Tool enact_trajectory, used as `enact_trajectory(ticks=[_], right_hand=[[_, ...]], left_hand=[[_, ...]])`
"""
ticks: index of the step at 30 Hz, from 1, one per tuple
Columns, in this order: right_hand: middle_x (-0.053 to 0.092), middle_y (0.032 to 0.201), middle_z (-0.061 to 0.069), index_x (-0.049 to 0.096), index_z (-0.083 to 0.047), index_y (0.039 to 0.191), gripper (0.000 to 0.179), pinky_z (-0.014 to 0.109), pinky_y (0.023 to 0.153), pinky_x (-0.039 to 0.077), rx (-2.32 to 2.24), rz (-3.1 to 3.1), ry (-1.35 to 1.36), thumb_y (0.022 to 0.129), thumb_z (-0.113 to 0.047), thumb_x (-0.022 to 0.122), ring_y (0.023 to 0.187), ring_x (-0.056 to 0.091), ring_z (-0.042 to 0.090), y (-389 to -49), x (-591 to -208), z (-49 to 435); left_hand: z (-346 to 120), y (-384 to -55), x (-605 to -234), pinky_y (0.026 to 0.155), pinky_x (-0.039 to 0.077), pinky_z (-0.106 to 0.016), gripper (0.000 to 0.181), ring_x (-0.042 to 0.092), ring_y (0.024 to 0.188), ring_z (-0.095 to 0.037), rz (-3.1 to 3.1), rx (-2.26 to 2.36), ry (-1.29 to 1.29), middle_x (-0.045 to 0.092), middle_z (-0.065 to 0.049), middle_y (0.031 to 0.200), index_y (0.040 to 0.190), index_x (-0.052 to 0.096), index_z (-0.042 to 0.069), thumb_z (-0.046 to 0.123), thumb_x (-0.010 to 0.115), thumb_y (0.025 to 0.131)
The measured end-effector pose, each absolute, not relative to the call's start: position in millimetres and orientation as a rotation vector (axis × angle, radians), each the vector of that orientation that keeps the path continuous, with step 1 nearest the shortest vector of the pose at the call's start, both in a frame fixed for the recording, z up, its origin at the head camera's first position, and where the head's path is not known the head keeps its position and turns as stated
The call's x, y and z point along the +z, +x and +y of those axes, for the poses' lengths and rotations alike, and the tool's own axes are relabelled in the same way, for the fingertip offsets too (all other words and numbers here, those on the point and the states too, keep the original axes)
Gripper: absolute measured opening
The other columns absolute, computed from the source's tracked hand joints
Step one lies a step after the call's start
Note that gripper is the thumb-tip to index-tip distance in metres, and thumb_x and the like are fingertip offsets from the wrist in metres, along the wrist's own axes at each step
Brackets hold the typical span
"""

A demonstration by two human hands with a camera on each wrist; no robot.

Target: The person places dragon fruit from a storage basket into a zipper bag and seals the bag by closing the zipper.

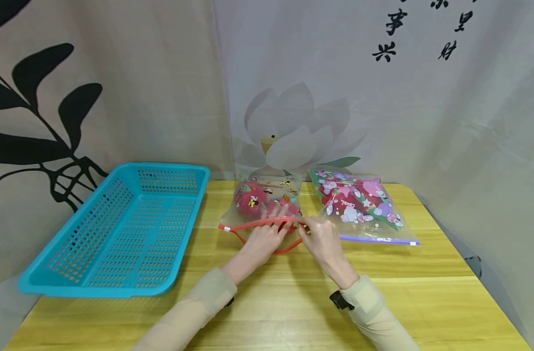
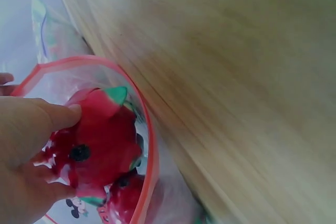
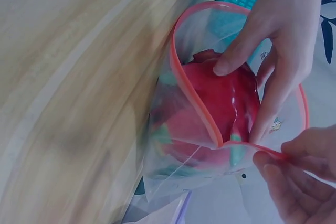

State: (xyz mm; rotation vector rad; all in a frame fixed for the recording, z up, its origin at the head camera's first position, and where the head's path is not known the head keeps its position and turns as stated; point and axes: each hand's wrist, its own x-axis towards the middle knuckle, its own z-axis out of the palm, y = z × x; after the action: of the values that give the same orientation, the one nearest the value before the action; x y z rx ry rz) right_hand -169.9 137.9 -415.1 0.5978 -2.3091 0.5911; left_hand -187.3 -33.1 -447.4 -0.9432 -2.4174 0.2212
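Note:
A clear zip bag (image 1: 289,187) with cartoon prints and a red zip edge (image 3: 195,97) lies at the back middle of the table, its mouth gaping toward me. My left hand (image 1: 263,242) reaches in through that mouth. In the left wrist view its thumb and fingers grip a shiny red dragon fruit (image 2: 107,140) with green tips. Another red fruit (image 2: 126,198) shows beside it inside the bag. At the mouth's right corner, my right hand (image 1: 323,240) pinches the red zip edge between thumb and fingers.
To the right lies a second printed zip bag (image 1: 354,207) with a purple zip edge and red contents. A blue plastic basket (image 1: 150,226) stands on the left. The wooden table (image 1: 289,307) ends at a printed cloth (image 1: 170,92) hanging behind.

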Motion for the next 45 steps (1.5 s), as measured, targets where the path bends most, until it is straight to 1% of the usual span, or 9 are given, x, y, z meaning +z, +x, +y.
enact_trajectory(ticks=[1,3,7,8,10,25,32,39,45], right_hand=[[0.072,0.071,0.014,0.073,0.002,0.08,0.007,0.026,0.052,0.055,0.583,-2.313,0.597,0.074,0.004,0.071,0.059,0.069,0.024,-169.6,-414.6,137.5],[0.072,0.069,0.012,0.073,0.001,0.079,0.007,0.024,0.05,0.053,0.57,-2.32,0.598,0.073,0.004,0.071,0.056,0.067,0.021,-169.1,-413.9,136.9],[0.069,0.064,0.009,0.072,-0.001,0.075,0.007,0.017,0.044,0.044,0.548,-2.339,0.595,0.071,0.005,0.07,0.049,0.058,0.013,-168.1,-413.5,136.4],[0.069,0.062,0.008,0.072,-0.002,0.074,0.007,0.017,0.044,0.042,0.545,-2.341,0.595,0.071,0.005,0.07,0.048,0.056,0.011,-168.0,-413.7,136.6],[0.068,0.061,0.008,0.071,-0.002,0.072,0.007,0.017,0.043,0.04,0.536,-2.342,0.594,0.07,0.005,0.07,0.047,0.053,0.01,-168.0,-414.0,136.8],[0.066,0.059,0.007,0.069,-0.002,0.069,0.01,0.02,0.045,0.046,0.525,-2.303,0.621,0.069,0.008,0.069,0.048,0.057,0.012,-167.2,-415.0,136.7],[0.067,0.059,0.007,0.07,-0.001,0.073,0.011,0.019,0.045,0.045,0.534,-2.29,0.625,0.068,0.009,0.069,0.048,0.056,0.011,-165.5,-413.4,135.8],[0.069,0.064,0.01,0.073,0.0,0.081,0.015,0.025,0.046,0.049,0.48,-2.273,0.611,0.068,0.006,0.071,0.05,0.06,0.017,-166.3,-416.0,135.1],[0.07,0.07,0.011,0.073,-0.002,0.083,0.016,0.03,0.048,0.051,0.434,-2.273,0.577,0.068,0.003,0.073,0.053,0.063,0.022,-167.8,-419.0,135.8]], left_hand=[[-32.7,-186.9,-447.6,0.069,0.057,-0.029,0.058,0.067,0.086,-0.022,-2.418,0.227,-0.937,0.061,-0.008,0.126,0.135,0.052,0.014,0.007,0.072,0.081],[-31.4,-186.9,-449.0,0.063,0.056,-0.027,0.058,0.067,0.085,-0.021,-2.411,0.232,-0.917,0.061,-0.008,0.126,0.133,0.053,0.015,0.009,0.073,0.079],[-27.4,-187.1,-450.5,0.087,0.055,-0.034,0.069,0.058,0.118,-0.026,-2.406,0.275,-0.864,0.048,-0.014,0.143,0.137,0.049,0.016,0.011,0.078,0.074],[-26.3,-187.2,-450.9,0.089,0.055,-0.035,0.072,0.057,0.119,-0.026,-2.399,0.287,-0.851,0.046,-0.014,0.144,0.137,0.048,0.015,0.012,0.08,0.072],[-23.7,-187.3,-451.1,0.104,0.046,-0.04,0.079,0.046,0.133,-0.028,-2.4,0.32,-0.82,0.039,-0.015,0.149,0.141,0.044,0.014,0.014,0.08,0.071],[-7.0,-188.3,-450.1,0.11,0.039,-0.037,0.074,0.046,0.132,-0.023,-2.492,0.351,-0.691,0.041,-0.012,0.148,0.145,0.038,0.016,0.014,0.071,0.079],[-3.3,-191.9,-449.0,0.112,0.036,-0.038,0.073,0.048,0.13,-0.023,-2.488,0.382,-0.662,0.044,-0.012,0.147,0.146,0.036,0.015,0.018,0.068,0.081],[-6.3,-194.9,-450.7,0.111,0.037,-0.04,0.074,0.041,0.137,-0.026,-2.494,0.337,-0.697,0.041,-0.014,0.148,0.147,0.033,0.013,0.019,0.068,0.082],[-9.2,-195.6,-453.7,0.111,0.038,-0.039,0.069,0.046,0.131,-0.025,-2.45,0.275,-0.699,0.043,-0.013,0.146,0.144,0.038,0.015,0.016,0.068,0.081]])
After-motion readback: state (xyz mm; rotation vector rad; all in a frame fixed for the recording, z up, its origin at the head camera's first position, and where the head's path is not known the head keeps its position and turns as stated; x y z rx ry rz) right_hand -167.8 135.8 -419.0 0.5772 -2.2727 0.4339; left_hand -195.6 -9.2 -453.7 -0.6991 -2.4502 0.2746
